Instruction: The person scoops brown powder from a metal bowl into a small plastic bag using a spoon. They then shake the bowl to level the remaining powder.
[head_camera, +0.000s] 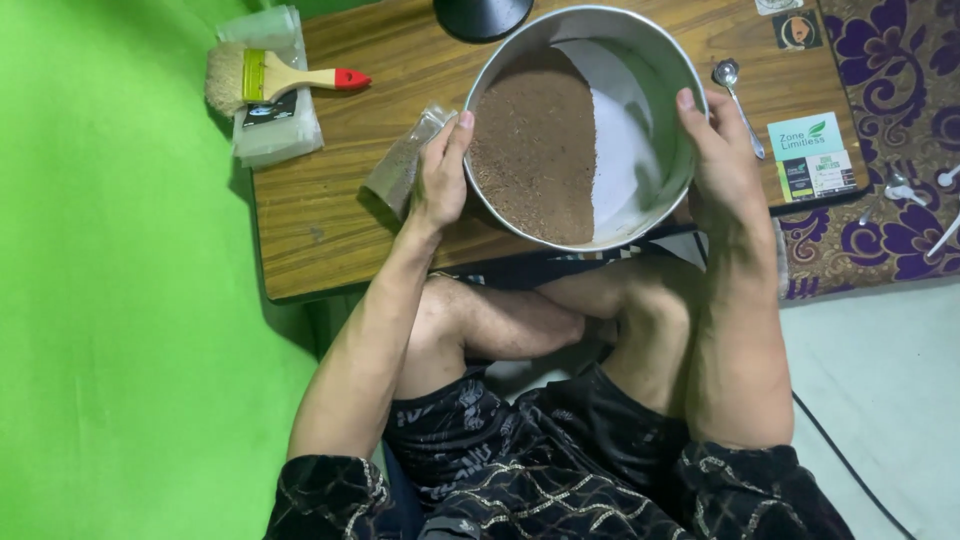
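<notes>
A round metal sieve pan is held tilted over the near edge of a low wooden table. Brown powder is heaped against its left side, and the white mesh bottom shows on the right. My left hand grips the pan's left rim. My right hand grips the right rim. A small clear packet with brown powder lies on the table just left of my left hand.
A paintbrush with a wooden handle and red tip rests on clear packets at the table's far left. A metal spoon and printed cards lie at the right. A green sheet covers the left; a purple patterned cloth holds more spoons.
</notes>
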